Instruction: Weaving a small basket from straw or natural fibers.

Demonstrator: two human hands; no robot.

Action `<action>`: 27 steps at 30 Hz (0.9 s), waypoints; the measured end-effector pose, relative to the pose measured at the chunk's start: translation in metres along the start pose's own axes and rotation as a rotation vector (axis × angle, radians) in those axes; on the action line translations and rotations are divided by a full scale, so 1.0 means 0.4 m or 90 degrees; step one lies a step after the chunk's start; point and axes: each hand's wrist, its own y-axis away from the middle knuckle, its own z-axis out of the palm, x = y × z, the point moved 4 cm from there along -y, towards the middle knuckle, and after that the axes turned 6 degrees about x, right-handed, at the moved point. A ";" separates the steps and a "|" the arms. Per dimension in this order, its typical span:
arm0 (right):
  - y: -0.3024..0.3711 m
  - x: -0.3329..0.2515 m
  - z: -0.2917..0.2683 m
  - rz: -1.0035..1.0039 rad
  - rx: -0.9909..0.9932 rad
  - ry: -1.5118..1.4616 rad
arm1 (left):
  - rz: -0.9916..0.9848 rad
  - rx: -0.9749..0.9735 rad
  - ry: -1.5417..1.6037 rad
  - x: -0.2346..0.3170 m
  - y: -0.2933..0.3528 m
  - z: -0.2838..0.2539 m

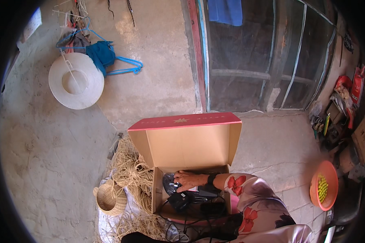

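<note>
An open cardboard box [190, 146] with a red-topped lid stands in front of me, its lid raised and leaning back. My right hand [186, 180] reaches into it from the right, with a black band [211, 179] at the wrist. Its fingers bend together over a dark, plastic-looking bundle [167, 182] at the box's left side; what they grip is too small to name. Beside and below the hand lie a black block-shaped device [178, 200] and dark cables [186, 222], some trailing over the box's near edge. My left hand is out of view.
Left of the box lie a heap of tan cord [129, 170] and a small woven basket [110, 197]. An orange bowl [330, 186] of yellow-green round things stands at the right. A pale hat [52, 83] and blue hangers [125, 69] hang on the wall near a screened door [243, 52].
</note>
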 end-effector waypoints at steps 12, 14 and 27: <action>-0.007 -0.043 -0.038 0.040 -0.063 0.009 | -0.002 -0.002 -0.010 -0.009 0.004 0.001; -0.010 -0.045 -0.040 0.039 -0.071 0.015 | -0.001 -0.002 -0.011 -0.008 0.004 0.001; -0.020 -0.032 -0.009 0.005 -0.049 0.028 | -0.003 0.023 -0.007 -0.024 0.027 -0.013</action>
